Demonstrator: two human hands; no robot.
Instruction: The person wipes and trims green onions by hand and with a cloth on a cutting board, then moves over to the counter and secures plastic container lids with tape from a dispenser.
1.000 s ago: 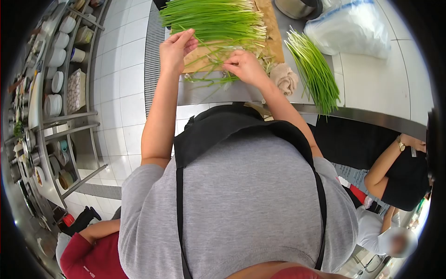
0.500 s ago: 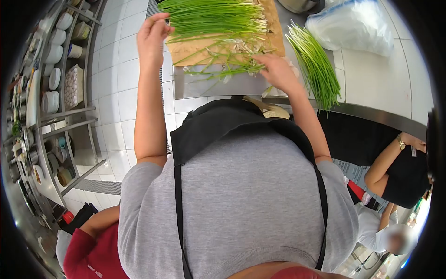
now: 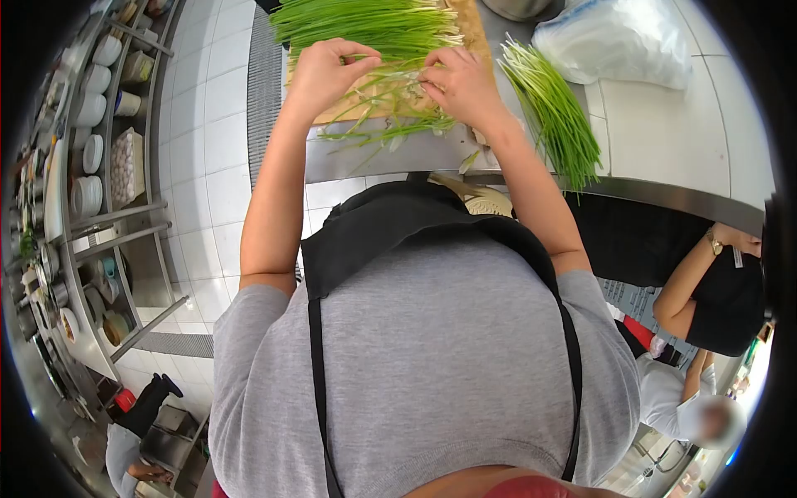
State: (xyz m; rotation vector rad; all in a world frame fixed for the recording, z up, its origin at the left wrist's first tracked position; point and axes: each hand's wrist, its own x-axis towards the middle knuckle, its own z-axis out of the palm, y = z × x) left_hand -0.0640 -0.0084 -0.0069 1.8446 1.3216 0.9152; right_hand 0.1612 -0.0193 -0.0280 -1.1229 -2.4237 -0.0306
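A thick layer of long green chives lies across the far part of a wooden cutting board, white ends to the right. Loose trimmings and thin stalks are scattered along the board's near edge. My left hand is over the board's left side, thumb and fingers pinched on a thin chive stalk. My right hand is closed opposite it, fingertips curled on the pale end of chive stalks. A small gap separates the two hands. Right of the board rests a separate bunch of chives.
A clear plastic bag and a metal pot stand beyond the bunch on the counter. Shelves with bowls and containers line the left. Co-workers are at the right and lower left.
My left hand has moved right, over the board, and closed on a stalk. My right hand has shifted left and up towards it. The person in red has mostly left view.
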